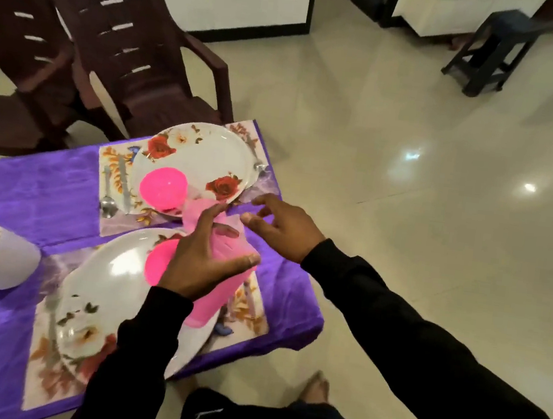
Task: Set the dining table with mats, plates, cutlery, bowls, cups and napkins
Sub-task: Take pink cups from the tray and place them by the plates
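Our left hand (205,263) grips stacked bright pink plastic cups (223,272) over the near floral white plate (112,280) on the purple-clothed bench (39,196); our right hand (283,225) hovers open. We should seat one upright beside each plate.

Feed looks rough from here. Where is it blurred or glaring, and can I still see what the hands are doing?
Head view: ceiling lights glare on the floor and the near plate; motion blur smears the pink cups under the left hand, so its grip is unclear; right hand reads open; wide-angle bends the chairs.
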